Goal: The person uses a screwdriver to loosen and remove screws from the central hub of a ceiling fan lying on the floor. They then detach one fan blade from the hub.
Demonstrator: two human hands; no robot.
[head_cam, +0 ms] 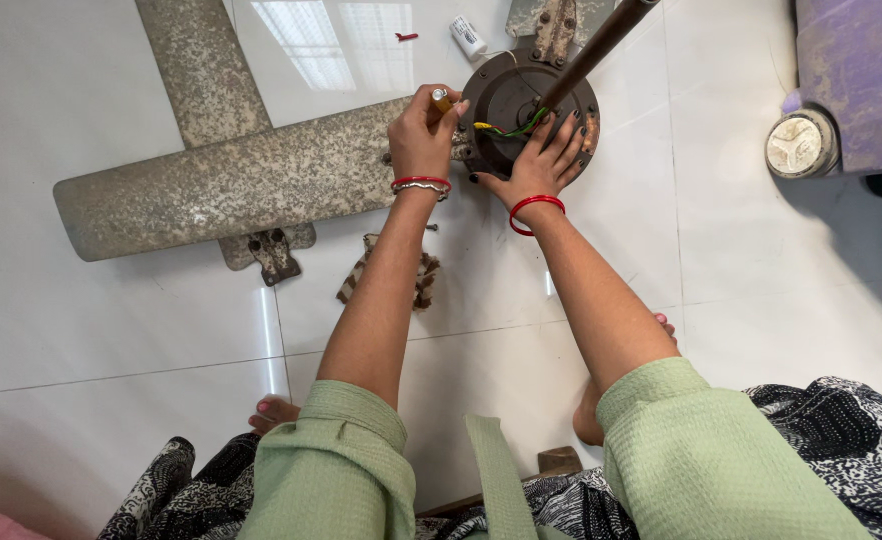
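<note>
Upright: screwdriver (442,100) (left hand (422,135)).

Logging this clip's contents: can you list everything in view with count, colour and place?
Fan motor hub: one, dark brown, top centre on floor.
Fan blades: two in full view, speckled grey, left of hub.
Rod: one, brown, rising from hub.
Wires: yellow and green, on hub.
Small white cylinder: one, top centre.
Patterned cloth: one, brown-cream, between forearms.
Round tin: one, whitish, right.
Left hand: grips small yellowish tool.
Right hand: flat on hub.
</note>
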